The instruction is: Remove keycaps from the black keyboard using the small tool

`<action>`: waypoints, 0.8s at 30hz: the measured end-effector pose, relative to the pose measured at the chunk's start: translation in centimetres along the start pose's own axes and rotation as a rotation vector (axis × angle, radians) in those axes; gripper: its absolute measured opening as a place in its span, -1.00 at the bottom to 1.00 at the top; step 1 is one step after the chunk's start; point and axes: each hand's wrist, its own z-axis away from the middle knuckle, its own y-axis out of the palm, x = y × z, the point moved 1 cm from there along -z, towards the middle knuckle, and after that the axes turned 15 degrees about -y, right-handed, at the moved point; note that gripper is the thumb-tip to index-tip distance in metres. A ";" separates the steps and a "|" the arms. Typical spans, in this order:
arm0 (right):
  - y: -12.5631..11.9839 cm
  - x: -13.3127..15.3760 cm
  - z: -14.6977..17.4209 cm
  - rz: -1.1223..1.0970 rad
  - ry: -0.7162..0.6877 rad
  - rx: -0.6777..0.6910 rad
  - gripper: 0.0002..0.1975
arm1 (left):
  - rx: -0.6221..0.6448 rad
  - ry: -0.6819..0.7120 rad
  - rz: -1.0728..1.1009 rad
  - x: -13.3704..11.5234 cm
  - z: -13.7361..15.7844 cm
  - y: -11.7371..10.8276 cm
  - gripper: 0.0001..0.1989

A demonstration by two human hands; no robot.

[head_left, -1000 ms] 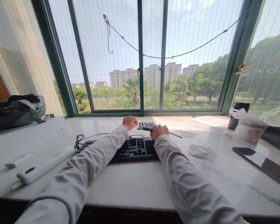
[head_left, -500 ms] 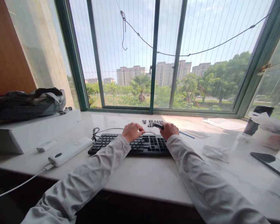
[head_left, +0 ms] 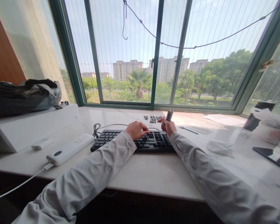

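Sunlit trees and tall buildings show through a window (head_left: 154, 77) behind a marbled counter (head_left: 130, 168), where a black keyboard (head_left: 151, 142) lies just short of a cluster of loose dark keycaps (head_left: 154, 119). A person's left hand (head_left: 137, 129) is poised over the keyboard; whether its fingers meet or hold anything cannot be told. Right-hand (head_left: 169, 126) fingers clamp around a dark tool (head_left: 170, 115), tilted up near the keycaps. Writing on a white box's (head_left: 37, 128) label (head_left: 75, 117), a white power bank (head_left: 68, 150) and a paper sheet (head_left: 224, 119) is too small to read.
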 end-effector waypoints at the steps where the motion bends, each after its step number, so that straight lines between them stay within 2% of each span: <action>1: 0.5 0.1 0.2 -0.114 0.030 -0.003 -0.62 | 0.014 0.002 0.025 0.0 0.0 0.1 -0.76; 5: 1.9 0.8 1.3 -0.355 0.124 -0.013 -0.63 | 0.082 0.010 0.128 0.0 -0.3 0.6 -0.73; 13: 2.7 0.8 2.4 -0.460 0.331 -0.046 -0.64 | 0.346 -0.083 0.268 0.2 -0.5 0.7 -0.62; 24: 3.0 1.2 2.8 -0.444 0.416 -0.072 -0.56 | 0.398 -0.090 0.304 -0.2 -0.1 0.7 -0.61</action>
